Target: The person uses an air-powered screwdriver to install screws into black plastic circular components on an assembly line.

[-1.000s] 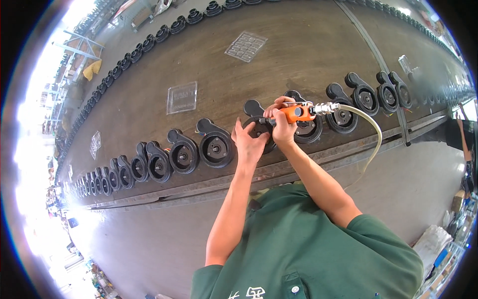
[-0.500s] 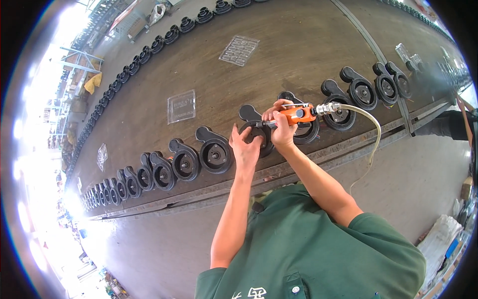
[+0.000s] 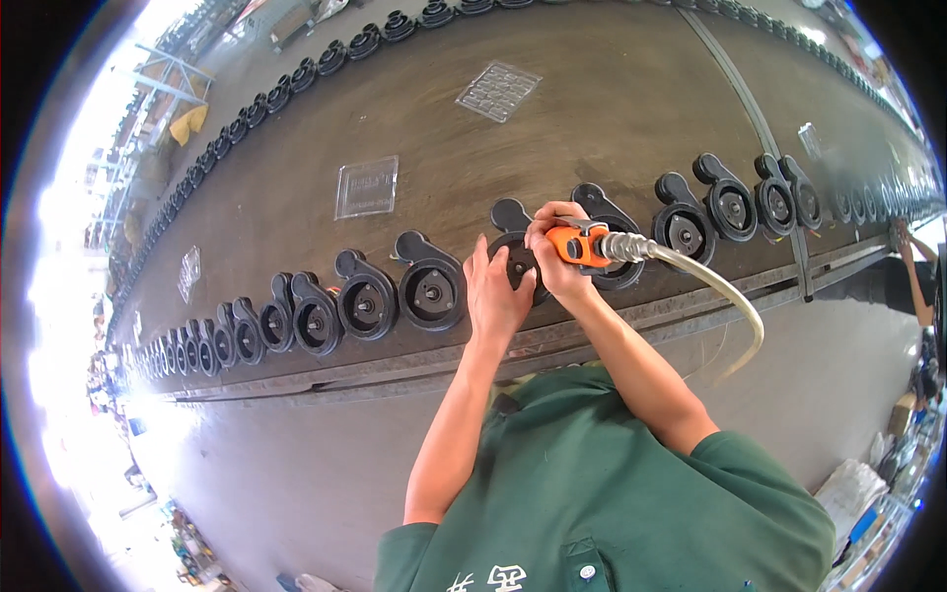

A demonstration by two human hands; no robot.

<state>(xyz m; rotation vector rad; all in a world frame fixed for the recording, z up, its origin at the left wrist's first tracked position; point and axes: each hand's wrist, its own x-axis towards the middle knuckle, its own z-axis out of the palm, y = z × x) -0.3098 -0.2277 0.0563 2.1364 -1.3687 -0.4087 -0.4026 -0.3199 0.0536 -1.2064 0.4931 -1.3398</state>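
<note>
My left hand [image 3: 495,296] grips the near side of a black round housing [image 3: 511,212], with its fingers and thumb apart across the rim. The housing's rounded arm points away from me. Wrapped in my right hand [image 3: 560,259] is an orange air tool [image 3: 576,245] with a metal lever on top. A metal coupling and a pale hose [image 3: 725,291] lead off its right end. The tool's working tip is hidden by my right hand, just above that housing. Right beside the tool, another black housing [image 3: 597,200] is partly covered.
Along the near edge of the brown table [image 3: 444,178], more black housings [image 3: 431,293] stand in a curved row. Clear plastic trays [image 3: 367,187] lie farther in. A metal strip [image 3: 735,84] crosses the table. Another person's arm [image 3: 915,271] shows at the far right.
The air tool has swung, and its coupling now points more toward me. My left fingers have come out of the housing's middle to its rim. The whole view has shifted slightly.
</note>
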